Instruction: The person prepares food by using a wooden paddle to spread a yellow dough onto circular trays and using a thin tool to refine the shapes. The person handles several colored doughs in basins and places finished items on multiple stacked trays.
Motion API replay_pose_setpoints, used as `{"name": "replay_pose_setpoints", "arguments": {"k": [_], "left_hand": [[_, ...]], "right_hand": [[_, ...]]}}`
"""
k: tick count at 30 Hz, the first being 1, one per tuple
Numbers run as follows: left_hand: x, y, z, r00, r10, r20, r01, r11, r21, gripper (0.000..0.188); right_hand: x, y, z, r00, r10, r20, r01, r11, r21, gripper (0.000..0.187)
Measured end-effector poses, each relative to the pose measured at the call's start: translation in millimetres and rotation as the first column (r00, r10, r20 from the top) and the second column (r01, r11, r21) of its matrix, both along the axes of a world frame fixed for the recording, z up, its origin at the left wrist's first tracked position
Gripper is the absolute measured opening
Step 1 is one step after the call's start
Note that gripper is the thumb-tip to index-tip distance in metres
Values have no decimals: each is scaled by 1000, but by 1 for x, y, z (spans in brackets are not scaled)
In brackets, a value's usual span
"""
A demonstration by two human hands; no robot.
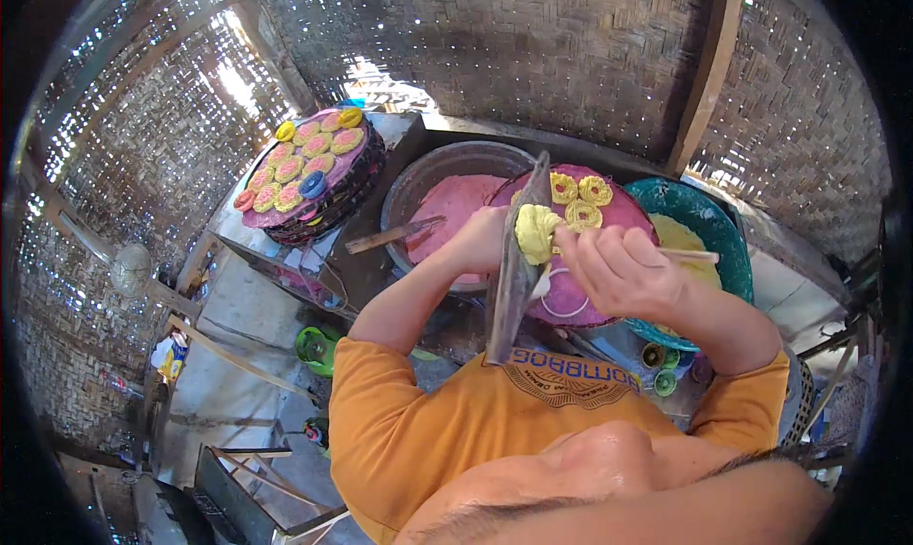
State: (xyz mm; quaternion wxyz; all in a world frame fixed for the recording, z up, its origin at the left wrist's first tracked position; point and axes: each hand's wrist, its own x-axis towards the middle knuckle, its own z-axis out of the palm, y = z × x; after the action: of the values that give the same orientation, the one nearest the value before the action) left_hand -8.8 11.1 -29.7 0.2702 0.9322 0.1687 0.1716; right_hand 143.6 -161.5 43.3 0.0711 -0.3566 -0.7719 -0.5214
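My left hand (478,241) grips a long grey board (508,302), tilted nearly on edge; the board hides its fingertips. A lump of yellow dough or paste (535,231) clings to the board's right face. My right hand (623,271) is closed round a stick-like tool with a pale handle (699,257), its knuckles close to the yellow lump; the tool's working end is hard to make out. Below the hands is a round pink-covered surface (618,223) with several yellow ring-shaped pieces (583,214) at its far side. A thin white ring (565,311) lies near its front.
Left of the board stands a grey basin (466,155) of pink mixture with a wooden paddle (395,233) across its rim. At right is a teal basin (732,236) with yellow mixture. A round pink-topped stack (309,169) carries several pink-and-yellow pieces. Woven walls (533,60) enclose the back.
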Motion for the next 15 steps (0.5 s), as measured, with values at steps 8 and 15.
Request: {"name": "replay_pose_setpoints", "arguments": {"k": [8,15], "left_hand": [[-21,43,-26,959,23,283,-45,996,73,33],[-9,14,-8,992,86,93,-103,976,191,35]], "right_hand": [[38,-36,38,936,-84,-343,80,996,-24,32],[33,-24,36,947,-96,-305,52,988,-148,24]]}}
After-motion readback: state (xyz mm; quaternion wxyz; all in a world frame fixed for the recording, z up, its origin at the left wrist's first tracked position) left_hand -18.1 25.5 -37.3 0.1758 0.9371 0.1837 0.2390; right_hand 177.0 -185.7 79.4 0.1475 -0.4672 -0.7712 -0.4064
